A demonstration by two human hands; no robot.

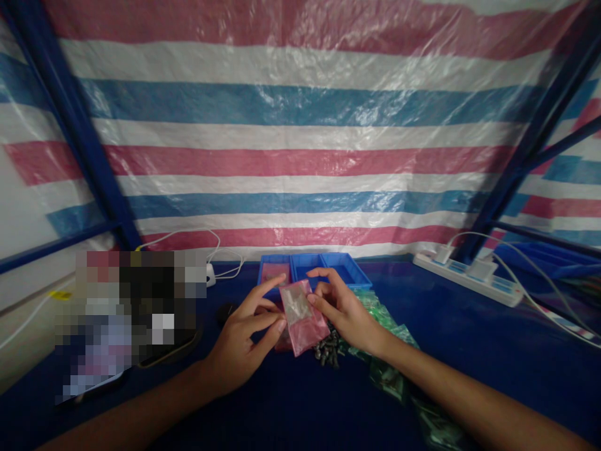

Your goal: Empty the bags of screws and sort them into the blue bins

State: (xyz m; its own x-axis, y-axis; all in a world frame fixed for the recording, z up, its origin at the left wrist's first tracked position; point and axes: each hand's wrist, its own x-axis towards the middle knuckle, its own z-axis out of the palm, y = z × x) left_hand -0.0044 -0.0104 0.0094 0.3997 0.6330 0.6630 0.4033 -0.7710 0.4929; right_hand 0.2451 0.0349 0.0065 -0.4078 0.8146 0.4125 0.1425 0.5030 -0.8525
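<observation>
A small pink plastic bag (pixel 307 326) with a clear greyish panel is held up in front of me, slightly tilted. My right hand (pixel 340 310) grips its upper right side between thumb and fingers. At the bag's left edge, my left hand (pixel 251 329) has its thumb and a finger pinched together, with the index finger stretched out above. Beneath and behind the bag lies a pile of small dark metal parts (pixel 328 351). Green plastic bags (pixel 375 307) are spread under and beside my right forearm.
A blue divided tray (pixel 347 269) stands at the back, with pink bags in its left compartment. A white power strip (pixel 469 279) with plugs and cables lies back right, near another blue tray (pixel 544 260). The left area is pixelated. A striped plastic sheet (pixel 300 163) hangs behind.
</observation>
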